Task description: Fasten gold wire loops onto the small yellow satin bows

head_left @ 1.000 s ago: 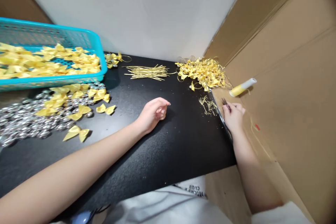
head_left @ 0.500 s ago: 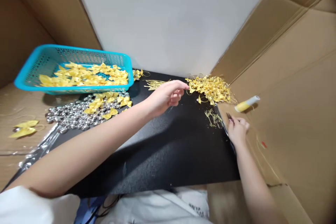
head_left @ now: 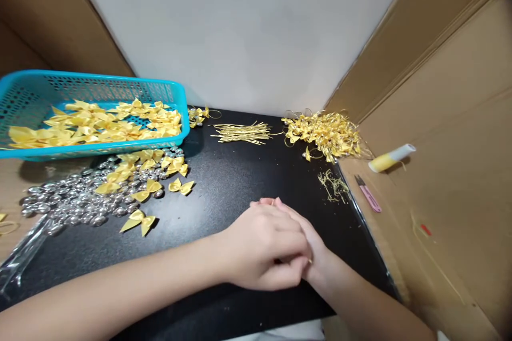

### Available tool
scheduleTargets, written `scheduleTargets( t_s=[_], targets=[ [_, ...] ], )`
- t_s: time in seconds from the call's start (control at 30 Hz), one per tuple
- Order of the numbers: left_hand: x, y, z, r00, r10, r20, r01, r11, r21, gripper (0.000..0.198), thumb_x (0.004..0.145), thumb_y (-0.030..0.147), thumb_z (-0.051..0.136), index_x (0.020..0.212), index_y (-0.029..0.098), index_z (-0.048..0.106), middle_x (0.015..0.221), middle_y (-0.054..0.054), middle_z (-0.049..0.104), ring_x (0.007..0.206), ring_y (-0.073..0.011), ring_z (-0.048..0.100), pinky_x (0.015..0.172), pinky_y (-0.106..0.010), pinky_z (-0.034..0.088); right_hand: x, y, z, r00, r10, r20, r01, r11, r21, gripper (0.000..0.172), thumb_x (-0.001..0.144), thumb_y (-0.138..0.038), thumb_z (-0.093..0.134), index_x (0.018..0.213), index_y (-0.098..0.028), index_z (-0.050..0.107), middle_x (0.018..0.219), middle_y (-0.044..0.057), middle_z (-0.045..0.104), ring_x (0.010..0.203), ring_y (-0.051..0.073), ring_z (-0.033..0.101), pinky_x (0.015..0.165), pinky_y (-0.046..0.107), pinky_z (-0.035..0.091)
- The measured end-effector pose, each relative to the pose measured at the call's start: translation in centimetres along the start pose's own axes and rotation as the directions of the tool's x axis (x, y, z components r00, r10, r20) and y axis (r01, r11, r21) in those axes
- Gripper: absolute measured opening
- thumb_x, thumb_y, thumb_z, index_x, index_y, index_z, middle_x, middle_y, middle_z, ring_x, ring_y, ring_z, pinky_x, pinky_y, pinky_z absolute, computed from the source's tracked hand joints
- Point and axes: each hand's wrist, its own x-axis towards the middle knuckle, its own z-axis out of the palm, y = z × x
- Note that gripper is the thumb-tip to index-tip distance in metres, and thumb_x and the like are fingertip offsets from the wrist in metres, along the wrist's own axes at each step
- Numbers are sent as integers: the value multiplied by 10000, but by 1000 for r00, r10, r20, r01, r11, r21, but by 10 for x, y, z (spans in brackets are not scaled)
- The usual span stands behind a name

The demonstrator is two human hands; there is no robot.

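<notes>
My left hand and my right hand meet over the near middle of the black mat. The left hand lies across the right and covers most of it. The fingers of both are curled and pressed together. A tiny glint of gold shows at the fingertips, too small to name. A bundle of thin gold wires lies at the back of the mat. To its right is a heap of yellow bows with gold loops.
A blue basket of yellow bows stands at the back left. In front of it lie silver bells and loose bows. Gold offcuts, pink snips and a yellow-white tube lie at the right. Cardboard walls enclose both sides.
My left hand reached to the back of the mat by the gold wires, then drew back. My right hand left the pink snips on the cardboard and joined the left hand.
</notes>
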Motion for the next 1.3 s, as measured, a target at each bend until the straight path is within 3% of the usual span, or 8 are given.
scheduleTargets(
  t_s=[0.27,0.4,0.57,0.73,0.97,1.17,1.23,1.3],
  targets=[
    [-26,-14,26,980,111,163,-159,934,320,191,881,202,508,763,178,655,659,-28,637,618,-165,499,676,-329,430,1,-12,-16,991,-109,-76,99,988,-122,248,684,-376,816,740,-163,703,752,5,701,720,102,634,751,243,492],
    [-35,-17,23,959,183,218,-273,807,524,212,923,221,512,783,212,672,955,-32,742,968,-186,614,1028,-376,347,8,-27,-15,979,-185,-88,160,959,-235,289,684,-425,812,802,-180,712,733,8,709,729,124,654,741,271,496],
    [-76,-23,-25,994,0,108,-77,697,713,347,877,295,572,1215,329,643,1268,1,688,1223,-190,560,1193,-386,114,8,-70,-30,866,-501,-2,454,786,-420,259,726,-423,790,875,-231,699,656,-38,640,692,117,626,797,314,506],
    [-125,-33,-98,951,-258,-170,264,394,880,222,783,286,652,992,339,705,1181,-33,714,1129,-304,586,1090,-509,227,0,-104,-49,683,-730,13,623,573,-533,130,774,-350,729,791,-230,683,627,-27,559,642,124,549,726,308,484],
    [-122,-52,-130,882,-447,-150,328,352,877,129,782,381,635,802,289,724,859,-67,698,854,-293,564,936,-519,296,4,-86,-35,743,-655,140,624,600,-501,244,828,-210,542,586,-193,511,494,-46,389,502,96,371,603,264,369],
    [-91,-49,-110,850,-455,-267,517,623,587,139,779,324,673,657,257,678,725,-36,657,729,-210,541,806,-382,380,11,-62,-29,825,-531,195,541,643,-542,243,867,-257,554,636,-186,540,540,-60,324,502,83,273,509,251,218],
    [-71,-41,-84,699,-560,-445,687,699,201,117,824,318,639,769,223,680,791,-39,666,729,-181,573,723,-316,420,12,-54,-27,841,-500,207,527,668,-525,253,873,-258,546,631,-187,524,547,-62,323,499,80,273,501,247,205],
    [-52,-36,-53,532,-748,-397,717,647,-260,192,869,357,591,781,194,643,668,-4,616,595,-130,537,595,-253,413,13,-43,-27,821,-529,216,554,643,-529,264,866,-242,542,609,-185,512,554,-55,361,508,80,308,506,244,228]
  ],
)
